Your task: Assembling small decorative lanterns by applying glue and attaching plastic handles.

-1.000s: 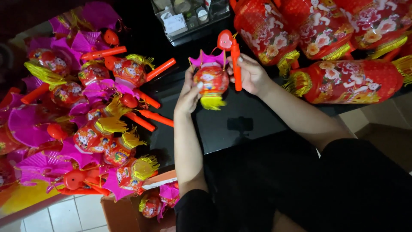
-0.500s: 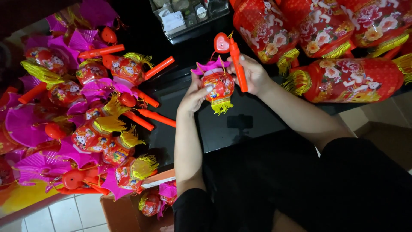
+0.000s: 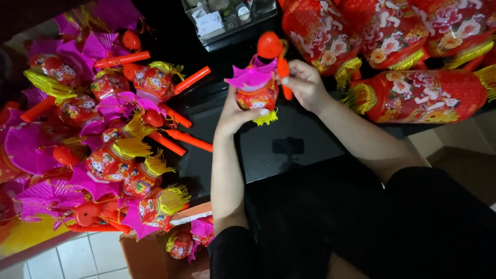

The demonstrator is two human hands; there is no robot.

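I see the heap of small lanterns [image 3: 119, 150] left of the table [image 3: 289, 150], big lanterns [image 3: 413, 95] at its right, a tray [image 3: 227, 20] behind it.

Left hand [image 3: 235, 111] cups small red lantern [image 3: 257, 95]; right hand [image 3: 304, 82] grips its orange handle [image 3: 283, 72]; lantern pile [image 3: 108, 139] at left.

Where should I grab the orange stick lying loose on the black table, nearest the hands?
Take the orange stick at mid-shaft, coming from above with fingers across its width. It lies flat and slanted on the black table; its upper-left end runs into the lantern pile, while the lower-right end looks free.
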